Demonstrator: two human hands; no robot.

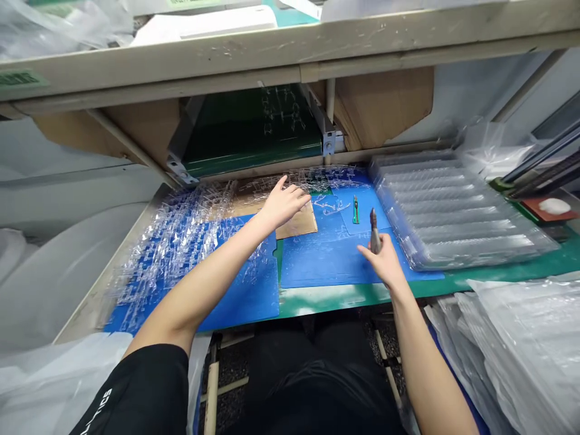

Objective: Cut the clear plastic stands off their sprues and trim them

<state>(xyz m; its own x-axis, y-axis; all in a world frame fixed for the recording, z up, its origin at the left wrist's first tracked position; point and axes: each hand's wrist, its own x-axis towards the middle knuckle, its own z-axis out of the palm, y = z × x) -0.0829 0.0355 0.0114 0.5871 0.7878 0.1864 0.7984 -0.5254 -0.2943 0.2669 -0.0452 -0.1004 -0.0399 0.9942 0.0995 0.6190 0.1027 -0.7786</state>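
My left hand point(284, 202) reaches forward over a brown cardboard piece point(299, 222), fingers spread and open, close to the heap of clear plastic parts point(181, 235) that covers the left of the blue mat point(326, 257). My right hand point(385, 257) is closed around a small cutting tool point(374, 229) with dark handles, its tip pointing up and away from me. A few loose clear parts point(333, 207) lie just beyond it.
A green-handled utility knife point(356, 209) lies on the mat. A stack of clear ribbed trays point(448, 208) stands at the right. A green conveyor belt point(254, 130) comes in at the back under a shelf. Plastic bags point(525, 338) sit at the lower right.
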